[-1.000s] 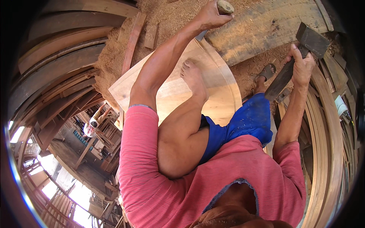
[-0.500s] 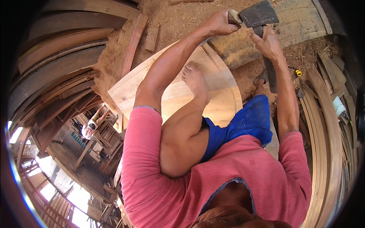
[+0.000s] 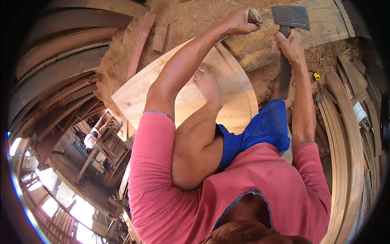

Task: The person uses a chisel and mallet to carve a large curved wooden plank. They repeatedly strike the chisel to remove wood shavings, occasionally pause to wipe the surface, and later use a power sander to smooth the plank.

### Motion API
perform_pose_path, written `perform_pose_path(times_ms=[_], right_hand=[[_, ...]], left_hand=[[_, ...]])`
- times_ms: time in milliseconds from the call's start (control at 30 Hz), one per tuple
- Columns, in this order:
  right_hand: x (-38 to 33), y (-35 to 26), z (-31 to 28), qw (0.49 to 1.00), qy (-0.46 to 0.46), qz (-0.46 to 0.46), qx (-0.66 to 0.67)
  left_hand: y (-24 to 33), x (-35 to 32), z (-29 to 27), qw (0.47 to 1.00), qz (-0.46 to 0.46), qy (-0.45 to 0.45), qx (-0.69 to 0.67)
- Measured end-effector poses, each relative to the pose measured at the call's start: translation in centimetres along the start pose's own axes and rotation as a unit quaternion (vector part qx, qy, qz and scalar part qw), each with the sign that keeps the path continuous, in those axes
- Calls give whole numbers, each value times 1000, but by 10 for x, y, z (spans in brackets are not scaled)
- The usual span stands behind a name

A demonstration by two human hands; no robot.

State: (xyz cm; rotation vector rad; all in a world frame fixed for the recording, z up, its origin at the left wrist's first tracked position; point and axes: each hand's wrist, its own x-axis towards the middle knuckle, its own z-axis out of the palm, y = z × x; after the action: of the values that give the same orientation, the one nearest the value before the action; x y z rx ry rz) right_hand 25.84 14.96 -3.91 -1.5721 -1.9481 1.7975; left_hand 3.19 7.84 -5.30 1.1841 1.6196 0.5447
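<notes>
Wooden tool handle gripped in left hand, fingers closed, beyond upper edge of board; butt aimed upper right, lower end mostly hidden. Mallet clasped in right hand, fingers wrapped; shaft near-vertical in view, head crosswise on top, apart from butt.

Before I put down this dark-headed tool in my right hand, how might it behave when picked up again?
The dark-headed tool may feel top-heavy, since its broad head sits at one end. The thick, straight handle suggests it would stay stiff. Its squared-off head would probably keep it from rolling.
</notes>
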Motion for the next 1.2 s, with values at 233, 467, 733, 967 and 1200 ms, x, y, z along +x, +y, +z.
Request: perform_pose_path(times_ms=[233,467,733,967,1200], right_hand=[[-21,-18,19,995,68,-67,-15],[-77,-31,-3,996,43,-72,-33],[-174,19,14,998,-38,-9,57],[-137,-38,13,991,-88,-83,-55],[-155,-141,24,970,17,-238,54]], left_hand=[[-12,-7,-2,997,34,52,40],[-24,-21,-56,931,49,288,-217],[14,-126,-93,922,56,330,-195],[-30,-149,-45,881,151,368,-255],[-42,-152,-44,888,147,366,-238]])
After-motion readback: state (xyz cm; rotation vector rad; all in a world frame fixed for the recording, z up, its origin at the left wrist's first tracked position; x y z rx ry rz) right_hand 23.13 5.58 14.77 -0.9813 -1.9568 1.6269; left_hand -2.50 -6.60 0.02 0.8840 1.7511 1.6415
